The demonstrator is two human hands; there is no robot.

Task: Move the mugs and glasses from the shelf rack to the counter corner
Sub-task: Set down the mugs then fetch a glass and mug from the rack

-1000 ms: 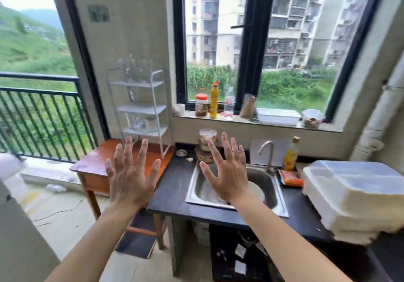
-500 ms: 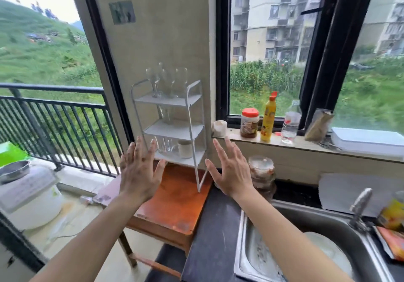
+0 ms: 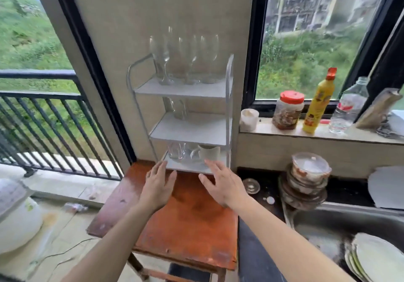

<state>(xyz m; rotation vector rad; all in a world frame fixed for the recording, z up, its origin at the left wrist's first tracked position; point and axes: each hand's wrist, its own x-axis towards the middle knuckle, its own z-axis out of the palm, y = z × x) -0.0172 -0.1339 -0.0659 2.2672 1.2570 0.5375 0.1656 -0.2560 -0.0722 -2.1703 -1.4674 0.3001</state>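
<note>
Head view: we look down on a three-tier shelf rack [image 3: 181, 92] standing on the wooden counter [image 3: 185, 216], with the dark counter [image 3: 251, 260] at its 3 o'clock.
Left hand [image 3: 158, 185]: palm down, fingers straight. The grip is fully open and empty, with the fingertips just short of the bottom shelf's front edge.
Right hand [image 3: 223, 183]: also flat and open, with nothing in the grip. Its fingertips reach that same edge, but we cannot tell whether they touch it.
Bottom shelf: a clear tumbler [image 3: 176, 153] stands at 1 o'clock from the left hand. A white mug [image 3: 208, 153] stands at 12 o'clock from the right hand. Both are upright, long axis vertical.
Nearer hand: we judge the right hand nearer the mug and the left nearer the tumbler. Each would reach straight ahead, under the middle shelf.
Upper tiers: wine glasses [image 3: 188, 56] stand on top, well above both hands, and a clear jug [image 3: 178, 109] stands on the middle tier.
Counter corner: we take it as the dark patch at 3 o'clock from the right hand, beside the stacked bowls [image 3: 306, 183].
Hard to see: the middle shelf cuts off the rims of the mug and tumbler. Something clear sits between them, glass or mug we cannot say. The wine glasses overlap, so we cannot count them.
</note>
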